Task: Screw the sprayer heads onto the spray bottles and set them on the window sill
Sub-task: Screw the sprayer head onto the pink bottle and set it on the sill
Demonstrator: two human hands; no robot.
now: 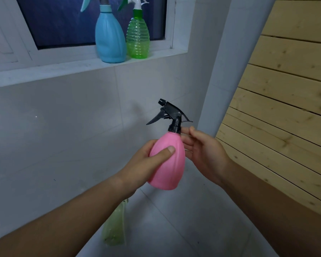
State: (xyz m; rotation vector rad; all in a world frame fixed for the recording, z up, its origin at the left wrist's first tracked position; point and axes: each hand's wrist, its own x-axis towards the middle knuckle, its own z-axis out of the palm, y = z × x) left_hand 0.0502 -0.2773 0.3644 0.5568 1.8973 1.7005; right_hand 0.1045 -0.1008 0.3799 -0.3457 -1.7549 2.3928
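You are facing a pale tiled wall (67,117) with a white window sill (50,71) running across it under a dark window pane (63,21). To your right a white post (228,62) rises at a slant, and beyond it is a wall of light wooden planks (285,93). Below your arms lies a grey tiled floor (183,223).

Two bottles already stand upright on the sill, side by side and just about touching: a blue bottle (110,38) on the left and a ribbed green bottle (137,38) on the right, each with a sprayer head on. The sill is bare to the left of the blue bottle; to the right of the green one only a short stretch remains before the window recess ends.

Your left hand (146,164) is wrapped around the body of the pink bottle (168,162), thumb across the front, holding it up in the air well below the sill. The black sprayer head (171,114) sits on its neck, nozzle pointing left. Your right hand (204,151) is loose and open, its fingertips touching the black collar and the bottle's shoulder without closing around them.

A pale green bottle (115,227) shows blurred low down beneath your left forearm.
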